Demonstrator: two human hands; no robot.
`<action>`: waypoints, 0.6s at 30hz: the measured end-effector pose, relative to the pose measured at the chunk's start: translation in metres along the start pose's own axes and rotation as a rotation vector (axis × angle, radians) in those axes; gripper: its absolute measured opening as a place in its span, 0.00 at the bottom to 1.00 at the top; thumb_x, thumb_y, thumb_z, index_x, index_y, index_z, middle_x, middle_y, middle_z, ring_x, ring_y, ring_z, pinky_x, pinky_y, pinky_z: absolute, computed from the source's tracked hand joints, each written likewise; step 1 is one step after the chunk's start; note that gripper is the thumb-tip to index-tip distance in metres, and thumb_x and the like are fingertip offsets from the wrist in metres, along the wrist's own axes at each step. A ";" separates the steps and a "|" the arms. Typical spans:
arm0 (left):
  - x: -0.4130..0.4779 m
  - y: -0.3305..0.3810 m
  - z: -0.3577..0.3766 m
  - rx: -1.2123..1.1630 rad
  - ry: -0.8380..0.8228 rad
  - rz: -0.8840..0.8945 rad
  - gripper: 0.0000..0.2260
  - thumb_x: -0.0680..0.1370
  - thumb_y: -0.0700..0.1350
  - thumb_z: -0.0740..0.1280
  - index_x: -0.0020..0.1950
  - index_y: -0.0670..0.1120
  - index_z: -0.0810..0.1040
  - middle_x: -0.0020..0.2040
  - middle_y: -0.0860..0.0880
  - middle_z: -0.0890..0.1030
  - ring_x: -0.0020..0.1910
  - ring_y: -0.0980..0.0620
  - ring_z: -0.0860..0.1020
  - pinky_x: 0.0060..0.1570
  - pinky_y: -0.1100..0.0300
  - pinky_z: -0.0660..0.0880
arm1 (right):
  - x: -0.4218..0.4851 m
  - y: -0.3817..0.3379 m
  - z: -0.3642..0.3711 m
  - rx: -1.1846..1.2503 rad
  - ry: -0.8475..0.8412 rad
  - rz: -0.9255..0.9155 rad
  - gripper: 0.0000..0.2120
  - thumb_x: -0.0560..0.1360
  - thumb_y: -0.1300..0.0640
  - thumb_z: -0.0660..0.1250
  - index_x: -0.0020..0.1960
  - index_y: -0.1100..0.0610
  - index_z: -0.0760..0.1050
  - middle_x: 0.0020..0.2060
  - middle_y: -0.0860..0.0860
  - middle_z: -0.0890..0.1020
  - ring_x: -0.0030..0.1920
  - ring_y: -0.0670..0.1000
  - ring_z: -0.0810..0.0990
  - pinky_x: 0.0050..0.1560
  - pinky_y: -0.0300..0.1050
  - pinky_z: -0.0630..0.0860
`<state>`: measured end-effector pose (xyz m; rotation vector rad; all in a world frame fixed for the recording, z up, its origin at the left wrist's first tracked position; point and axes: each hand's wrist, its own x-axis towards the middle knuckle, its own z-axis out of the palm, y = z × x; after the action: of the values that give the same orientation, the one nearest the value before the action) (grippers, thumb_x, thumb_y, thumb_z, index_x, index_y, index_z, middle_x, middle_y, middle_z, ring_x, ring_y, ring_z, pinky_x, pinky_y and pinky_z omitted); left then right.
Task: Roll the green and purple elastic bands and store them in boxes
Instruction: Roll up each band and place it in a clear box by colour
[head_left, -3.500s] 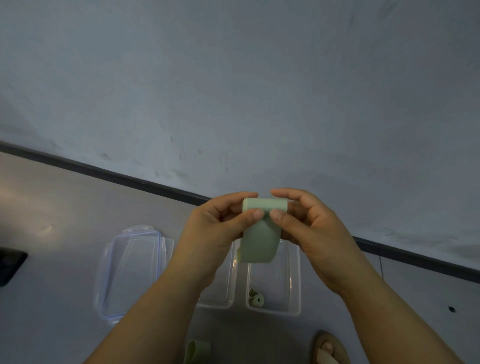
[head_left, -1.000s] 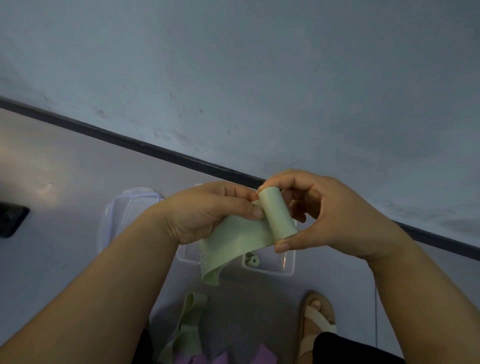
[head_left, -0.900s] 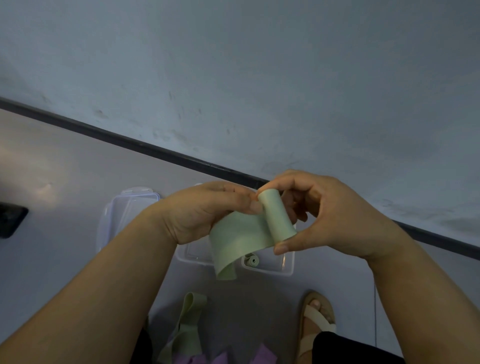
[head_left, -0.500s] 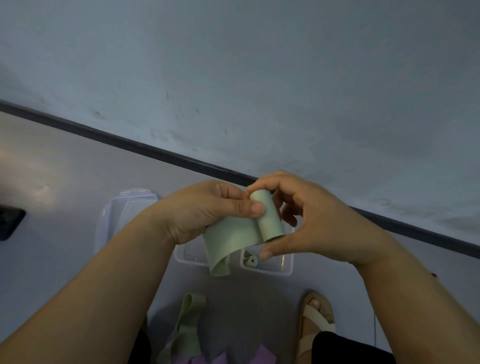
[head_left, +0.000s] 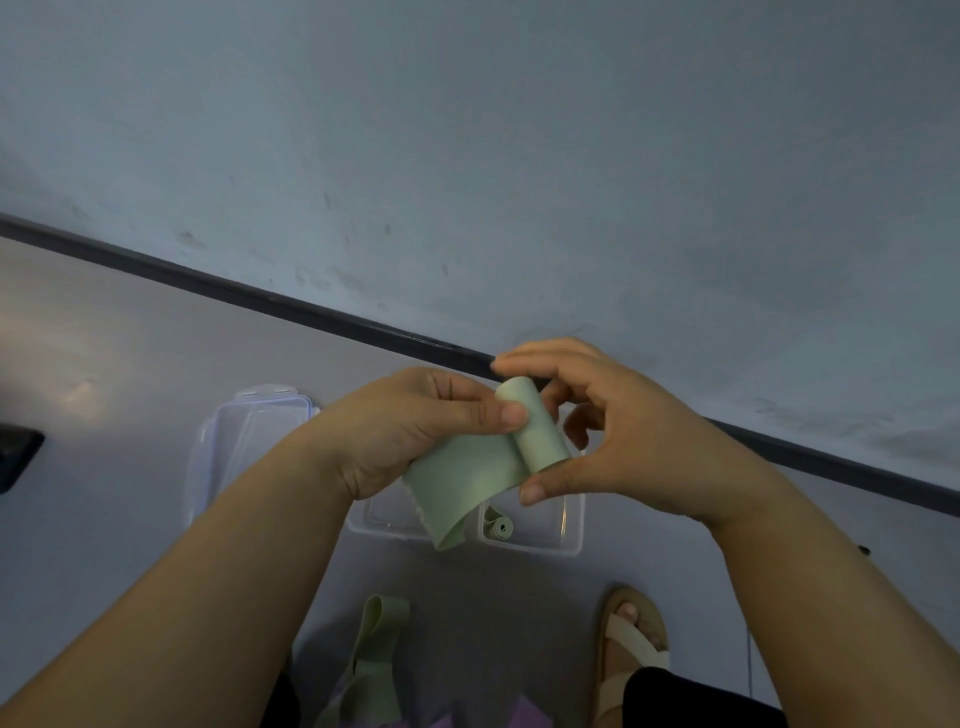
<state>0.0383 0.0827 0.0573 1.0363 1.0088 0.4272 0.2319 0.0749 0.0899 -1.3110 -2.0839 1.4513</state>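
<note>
Here the green band (head_left: 470, 480) hangs above the clear box (head_left: 569, 543), its rolled end steeply tilted and its loose tail trailing down-left. The right hand (head_left: 623, 441) pinches the roll end to end; the left hand (head_left: 415, 426) grips the tail beside it, thumb on top.

No readable text, label, brand or number.
Only plain surfaces without print on the green band (head_left: 467, 480), on the clear box (head_left: 570, 535) under it, on the lid (head_left: 244, 441) lying beside and on the sandal (head_left: 631, 644); dark thing (head_left: 15, 457) at the picture's edge too much cut off to tell any writing.
</note>
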 end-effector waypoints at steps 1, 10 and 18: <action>0.000 0.000 0.000 -0.017 0.017 0.009 0.15 0.61 0.55 0.75 0.42 0.47 0.85 0.40 0.45 0.84 0.39 0.49 0.81 0.44 0.54 0.76 | 0.000 0.001 0.000 0.039 0.007 0.025 0.36 0.54 0.44 0.76 0.59 0.34 0.67 0.54 0.31 0.72 0.51 0.40 0.75 0.50 0.40 0.77; 0.010 0.002 0.011 -0.299 0.251 0.182 0.13 0.68 0.48 0.71 0.49 0.43 0.83 0.48 0.42 0.84 0.46 0.48 0.80 0.45 0.58 0.77 | 0.014 0.003 0.011 0.408 0.370 0.143 0.27 0.56 0.35 0.66 0.52 0.44 0.74 0.45 0.50 0.82 0.42 0.43 0.80 0.43 0.37 0.75; 0.010 0.005 0.016 -0.372 0.292 0.266 0.16 0.65 0.46 0.72 0.51 0.42 0.81 0.47 0.44 0.84 0.47 0.49 0.81 0.49 0.55 0.79 | 0.019 0.002 0.016 0.544 0.487 0.104 0.22 0.60 0.42 0.67 0.50 0.53 0.78 0.43 0.53 0.83 0.43 0.46 0.83 0.44 0.36 0.79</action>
<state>0.0581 0.0841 0.0589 0.7841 1.0008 0.9694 0.2124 0.0807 0.0760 -1.3726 -1.2221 1.4175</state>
